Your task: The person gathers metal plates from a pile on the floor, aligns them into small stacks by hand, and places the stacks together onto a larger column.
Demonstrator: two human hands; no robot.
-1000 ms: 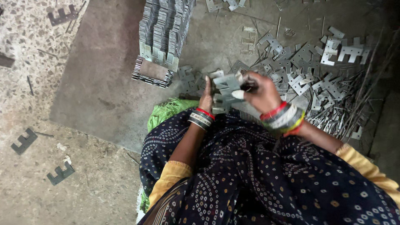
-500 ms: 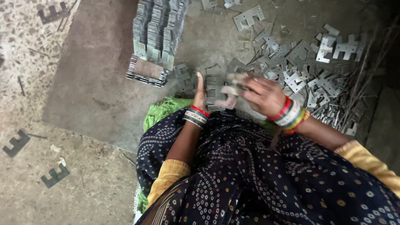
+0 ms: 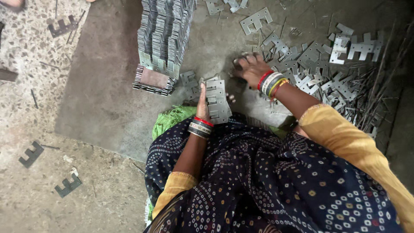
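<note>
left hand [image 3: 202, 103]: holding small stack of E-shaped metal plates [image 3: 217, 101]
right hand [image 3: 252, 69]: pressed palm-down on loose plates [image 3: 321, 69], just beside the stack

Grey E-shaped metal plates [image 3: 217, 102] stacked, held upright.

No packages, labels, signs or screens showing anywhere, from twelve o'clock round to six.
</note>
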